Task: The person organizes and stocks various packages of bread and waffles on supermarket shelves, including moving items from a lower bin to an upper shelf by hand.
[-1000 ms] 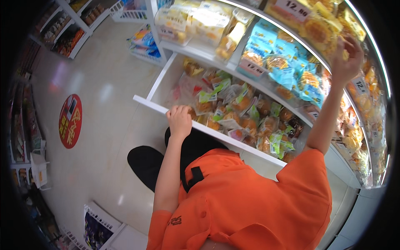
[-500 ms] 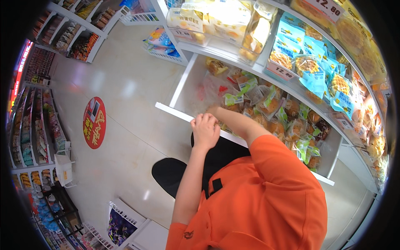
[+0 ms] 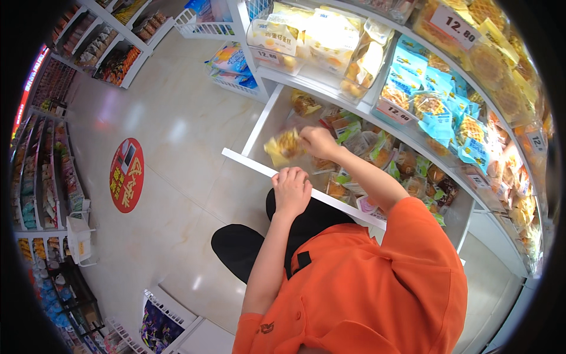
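My right hand (image 3: 318,143) grips a waffle in a yellow wrapper (image 3: 285,147), slightly smeared by motion, above the left end of a pulled-out white drawer (image 3: 247,158). My left hand (image 3: 293,190) rests with its fingers curled over the drawer's front edge. Inside the drawer, several clear-wrapped pastries (image 3: 377,152) with green labels are heaped toward the right. One pastry with a yellow wrapper (image 3: 305,104) lies apart in the drawer's back left corner. My right forearm hides part of the heap.
Above the drawer runs a shelf with white bread packs (image 3: 333,38), blue waffle bags (image 3: 433,103) and price tags. White wire baskets (image 3: 239,85) with blue packs stand beyond the drawer. On the floor at left is a round red sticker (image 3: 126,175); stocked shelves (image 3: 44,171) line the far left.
My right hand has come up from inside the drawer and now holds the yellow-wrapped waffle. My left hand stays on the drawer's front edge.
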Tool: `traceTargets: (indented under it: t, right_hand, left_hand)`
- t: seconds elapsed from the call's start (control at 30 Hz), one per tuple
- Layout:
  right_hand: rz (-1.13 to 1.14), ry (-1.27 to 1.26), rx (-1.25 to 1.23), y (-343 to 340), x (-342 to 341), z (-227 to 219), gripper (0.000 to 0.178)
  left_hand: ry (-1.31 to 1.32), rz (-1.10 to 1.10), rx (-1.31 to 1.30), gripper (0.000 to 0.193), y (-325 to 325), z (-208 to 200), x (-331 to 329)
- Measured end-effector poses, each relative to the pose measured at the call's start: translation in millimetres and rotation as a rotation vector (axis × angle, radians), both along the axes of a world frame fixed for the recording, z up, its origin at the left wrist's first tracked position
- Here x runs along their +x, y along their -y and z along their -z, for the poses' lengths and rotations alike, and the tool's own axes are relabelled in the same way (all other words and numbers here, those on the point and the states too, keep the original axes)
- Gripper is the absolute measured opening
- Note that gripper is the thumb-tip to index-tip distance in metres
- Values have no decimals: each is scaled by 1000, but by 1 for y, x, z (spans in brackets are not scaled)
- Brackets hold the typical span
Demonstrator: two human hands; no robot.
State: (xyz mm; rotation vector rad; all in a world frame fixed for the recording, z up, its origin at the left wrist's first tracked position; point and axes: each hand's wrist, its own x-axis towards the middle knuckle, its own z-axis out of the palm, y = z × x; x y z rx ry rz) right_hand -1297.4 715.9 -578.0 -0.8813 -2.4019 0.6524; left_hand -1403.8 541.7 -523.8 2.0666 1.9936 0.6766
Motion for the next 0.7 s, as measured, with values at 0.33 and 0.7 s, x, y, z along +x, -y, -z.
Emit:
traceTargets:
  t: [0.33,0.7]
  right_hand:
    - [-164,-412,727,89,52,-178,15]
    - [56,-814,-29,109,76,-255,38]
  left_hand:
    - [2163,327,-359,59,-26,-98,8]
    - [1848,169,-219,56,-10,-154,-14]
